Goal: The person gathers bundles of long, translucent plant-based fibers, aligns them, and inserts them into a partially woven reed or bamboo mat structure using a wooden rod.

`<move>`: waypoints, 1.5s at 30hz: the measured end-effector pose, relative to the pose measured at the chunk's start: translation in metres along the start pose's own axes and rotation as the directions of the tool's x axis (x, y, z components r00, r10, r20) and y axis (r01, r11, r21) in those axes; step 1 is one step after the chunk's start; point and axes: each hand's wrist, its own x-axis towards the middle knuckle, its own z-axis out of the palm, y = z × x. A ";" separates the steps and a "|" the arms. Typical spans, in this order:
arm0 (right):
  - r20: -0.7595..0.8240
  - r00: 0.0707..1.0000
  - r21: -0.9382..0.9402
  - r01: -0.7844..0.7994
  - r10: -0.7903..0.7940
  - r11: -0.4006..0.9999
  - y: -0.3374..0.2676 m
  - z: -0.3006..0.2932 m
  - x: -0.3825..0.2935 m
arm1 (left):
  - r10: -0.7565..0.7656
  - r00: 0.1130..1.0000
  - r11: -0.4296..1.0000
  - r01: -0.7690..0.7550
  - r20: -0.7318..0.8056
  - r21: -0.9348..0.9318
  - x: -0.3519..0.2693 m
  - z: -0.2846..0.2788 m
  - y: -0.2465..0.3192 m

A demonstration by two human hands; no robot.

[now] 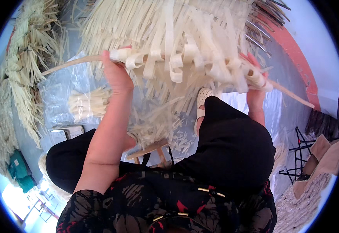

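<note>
My left hand (117,71) grips a long thin wooden stick (79,60) near its left part, where pale strips begin. Around the stick's middle are looped and curled pale flat strips (176,68), some hanging down and some blurred. My right hand (255,71) is closed around the strip-wrapped part towards the right; its fingers show above the stick and are partly hidden by the strips. The bare right end of the stick (294,94) sticks out past that hand. Both hands hold the stick up in front of me, above the floor.
Layers of pale strips (122,26) lie ahead, with thin sticks (270,17) at upper right. A strip bundle in clear plastic (89,104) lies left. Scraps (160,128) litter the floor between my feet, before a small wooden stool (149,150). A folding chair frame (299,154) stands right.
</note>
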 end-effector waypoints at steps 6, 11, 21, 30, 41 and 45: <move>0.071 0.987 -0.281 -0.120 0.145 0.952 0.094 -0.044 -0.006 | -0.288 0.924 0.921 0.339 -0.250 0.193 0.012 -0.026 -0.081; 0.033 0.993 0.107 -0.115 0.112 0.988 0.045 -0.006 0.024 | -0.122 0.986 0.989 0.130 -0.111 0.068 0.018 -0.024 -0.050; 0.448 0.698 0.309 -0.707 0.559 0.636 0.046 -0.005 0.016 | 0.002 1.000 0.736 0.011 -0.019 0.676 0.063 0.001 0.075; 0.176 0.676 0.138 -0.737 0.716 0.662 0.124 -0.013 0.026 | -0.108 0.992 0.567 0.112 -0.061 0.816 0.133 -0.065 -0.017; 0.040 0.999 -0.866 0.042 -0.014 0.498 0.140 -0.073 0.024 | 0.097 -0.092 0.571 0.821 0.991 0.020 -0.184 0.132 0.133; 0.156 0.977 -0.942 0.192 -0.147 0.274 0.137 -0.067 0.020 | 0.345 0.108 0.446 0.856 0.932 -0.264 -0.224 0.147 0.140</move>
